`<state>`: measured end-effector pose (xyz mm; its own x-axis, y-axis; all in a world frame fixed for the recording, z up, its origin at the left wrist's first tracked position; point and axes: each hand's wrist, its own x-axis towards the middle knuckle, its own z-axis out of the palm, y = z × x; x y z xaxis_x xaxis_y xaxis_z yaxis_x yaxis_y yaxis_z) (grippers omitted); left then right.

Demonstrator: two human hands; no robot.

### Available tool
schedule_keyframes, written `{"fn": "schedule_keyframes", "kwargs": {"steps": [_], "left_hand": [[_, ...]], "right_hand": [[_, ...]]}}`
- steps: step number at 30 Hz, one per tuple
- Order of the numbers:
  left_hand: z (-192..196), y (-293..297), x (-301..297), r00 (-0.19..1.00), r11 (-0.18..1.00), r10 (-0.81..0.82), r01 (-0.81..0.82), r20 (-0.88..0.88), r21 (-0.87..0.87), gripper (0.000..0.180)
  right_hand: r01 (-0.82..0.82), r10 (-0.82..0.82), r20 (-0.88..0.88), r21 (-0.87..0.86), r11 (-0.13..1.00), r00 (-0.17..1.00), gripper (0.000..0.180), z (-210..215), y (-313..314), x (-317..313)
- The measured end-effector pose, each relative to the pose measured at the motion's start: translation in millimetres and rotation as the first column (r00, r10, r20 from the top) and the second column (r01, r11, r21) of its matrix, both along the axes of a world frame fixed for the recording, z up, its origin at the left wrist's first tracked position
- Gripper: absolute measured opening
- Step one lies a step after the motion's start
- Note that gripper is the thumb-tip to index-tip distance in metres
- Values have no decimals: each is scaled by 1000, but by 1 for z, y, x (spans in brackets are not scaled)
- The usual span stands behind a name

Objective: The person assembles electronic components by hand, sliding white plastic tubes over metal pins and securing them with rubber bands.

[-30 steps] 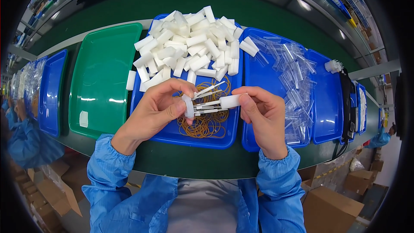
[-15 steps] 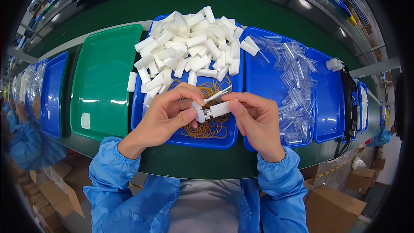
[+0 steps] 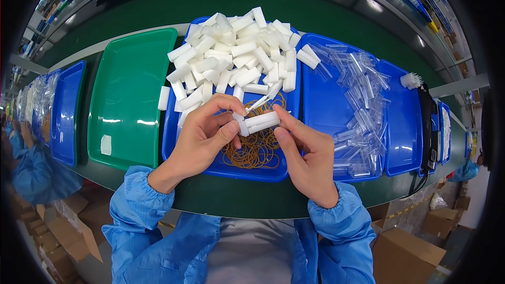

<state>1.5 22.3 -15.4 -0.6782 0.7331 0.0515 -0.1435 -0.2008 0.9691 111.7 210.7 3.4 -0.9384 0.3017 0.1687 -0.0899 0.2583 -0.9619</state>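
Note:
Above the middle blue tray (image 3: 244, 173), my left hand (image 3: 202, 142) is closed on a small white plastic part (image 3: 241, 125) with a flared base. A white foam block (image 3: 263, 121) lies against this part and points to the right. My right hand (image 3: 307, 152) has its index finger and thumb at the block's far end, pinching it. A thin white strip (image 3: 258, 106) sticks up behind the part, its lower end hidden by my left fingers. Beneath my hands lie many tan rubber bands (image 3: 252, 155), and a heap of white foam blocks (image 3: 236, 52) fills the tray's far side.
To the left stands a green tray (image 3: 126, 100) with a pale label. A blue tray (image 3: 326, 100) of clear plastic tubes (image 3: 363, 89) is on the right, with another blue tray (image 3: 402, 126) beyond it. Cardboard boxes (image 3: 407, 252) sit below the table edge. Another person's blue sleeve (image 3: 44, 173) shows at far left.
The foam block has moved in against the white part, and the metal prongs seen between them are now covered. My right hand has shifted slightly left and its grip has loosened.

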Motion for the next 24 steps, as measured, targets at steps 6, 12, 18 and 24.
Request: {"fn": "schedule_keyframes", "kwargs": {"steps": [6,12,18,24], "left_hand": [[24,-19,-20,974,979,120,-148,191,141,24],[27,-34,-38,935,928,302,-333,184,165,25],[33,-36,-42,890,879,442,-455,111,145,37],[32,-39,-44,905,906,382,-407,187,117,32]], "right_hand": [[124,-104,-79,330,936,991,23,8,7,-12],[-125,265,-75,740,661,961,20,8,-31,-44],[-79,304,-45,920,384,952,33,6,-65,-85],[-46,324,-25,977,210,946,22,-2,-70,-101]]}}
